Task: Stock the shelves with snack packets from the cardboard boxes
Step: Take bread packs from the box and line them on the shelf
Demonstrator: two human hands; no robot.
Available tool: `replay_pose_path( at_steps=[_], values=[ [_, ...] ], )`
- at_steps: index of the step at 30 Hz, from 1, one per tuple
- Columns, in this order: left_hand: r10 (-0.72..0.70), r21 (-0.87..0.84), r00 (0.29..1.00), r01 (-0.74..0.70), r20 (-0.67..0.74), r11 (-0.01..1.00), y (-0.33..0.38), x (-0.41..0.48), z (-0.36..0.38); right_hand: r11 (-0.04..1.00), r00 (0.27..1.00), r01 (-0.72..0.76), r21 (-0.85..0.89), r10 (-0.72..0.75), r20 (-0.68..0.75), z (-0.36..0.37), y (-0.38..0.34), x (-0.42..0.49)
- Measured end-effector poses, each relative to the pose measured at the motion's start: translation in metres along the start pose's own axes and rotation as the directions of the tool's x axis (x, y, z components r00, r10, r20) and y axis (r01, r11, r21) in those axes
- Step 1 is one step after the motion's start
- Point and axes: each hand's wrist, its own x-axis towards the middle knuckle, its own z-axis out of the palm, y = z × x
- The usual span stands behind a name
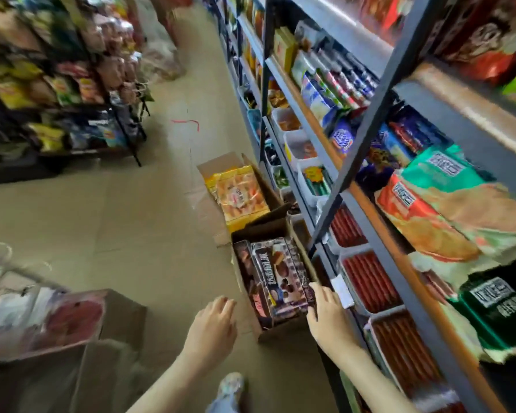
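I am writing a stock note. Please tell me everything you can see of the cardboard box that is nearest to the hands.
The cardboard box is brown and open at the top, its far flap standing up. It sits on the floor beside the foot of the shelf unit. Dark snack packets fill it, standing on edge. The right hand touches its right side at the packets; whether it grips is unclear. The left hand hovers beside it, apart.

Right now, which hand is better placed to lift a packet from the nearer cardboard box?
Right. The right hand touches the dark purple biscuit packet in the nearer brown cardboard box; the left hand hangs open beside the box, touching nothing.
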Motion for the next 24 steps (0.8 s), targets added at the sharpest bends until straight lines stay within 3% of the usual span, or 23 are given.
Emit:
replay_pose_path(
  at_steps=[4, 9, 12, 18, 24],
  values=[
    [0.029, -0.001, 0.992, -0.029, 0.120, 1.000, -0.065, 0.085, 0.066, 0.997, 0.995, -0.067, 0.045, 0.063, 0.079, 0.088, 0.012, 0.082],
    [0.089, 0.041, 0.969, -0.101, 0.229, 0.994, -0.120, 0.185, 0.163, 0.957, 0.934, -0.290, -0.015, 0.287, 0.214, 0.216, 0.029, 0.174],
    [0.160, 0.078, 0.952, -0.186, 0.260, 0.979, -0.149, 0.235, 0.215, 0.979, 0.949, -0.203, -0.030, 0.204, 0.241, 0.287, 0.029, 0.218],
    [0.297, 0.212, 0.867, -0.403, 0.400, 0.890, -0.216, 0.292, 0.294, 0.950, 0.938, -0.056, -0.309, 0.156, 0.310, 0.384, 0.047, 0.256],
    [0.286, 0.184, 0.908, -0.351, 0.305, 0.918, -0.226, 0.280, 0.310, 0.904, 0.966, -0.099, -0.415, 0.187, 0.177, 0.387, 0.080, 0.243]
  ],
)
